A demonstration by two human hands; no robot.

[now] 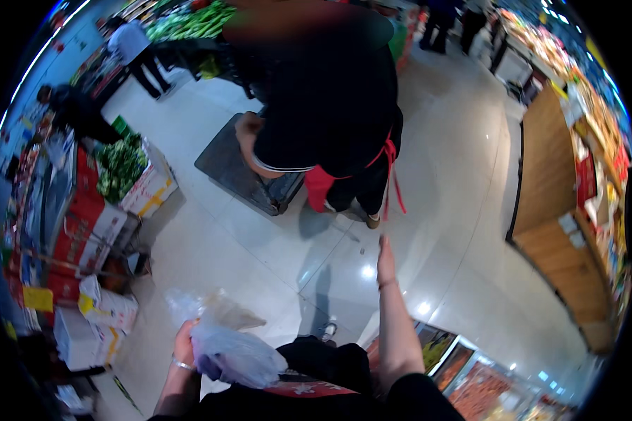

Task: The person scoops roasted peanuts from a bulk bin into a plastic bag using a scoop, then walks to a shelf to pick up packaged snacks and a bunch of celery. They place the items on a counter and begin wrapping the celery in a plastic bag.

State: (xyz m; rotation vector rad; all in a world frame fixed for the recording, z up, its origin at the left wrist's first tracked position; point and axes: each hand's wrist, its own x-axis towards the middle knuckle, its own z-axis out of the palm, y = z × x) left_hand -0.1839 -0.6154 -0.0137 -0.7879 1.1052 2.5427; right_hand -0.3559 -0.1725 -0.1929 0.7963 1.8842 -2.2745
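Note:
My left hand [185,342], with a bracelet at the wrist, grips thin translucent plastic bags [237,352]. Something purplish shows through the plastic, too blurred to name. Stretched out ahead, my right hand [386,260] is seen edge-on with its fingers straight and nothing visible in it. Beyond it stands a person in dark clothes [332,100] with a red apron [320,187] tied at the back. That person's bent arm is over a dark flat platform [231,158] on the floor. A red garment panel [310,388] shows at my own waist.
Leafy greens [118,168] fill a white carton [150,184] at left, above stacked foam boxes [92,331]. A wood-panelled display counter [547,173] curves along the right. Food trays [484,387] lie at lower right. Other people [137,50] stand near the vegetable stall [189,23].

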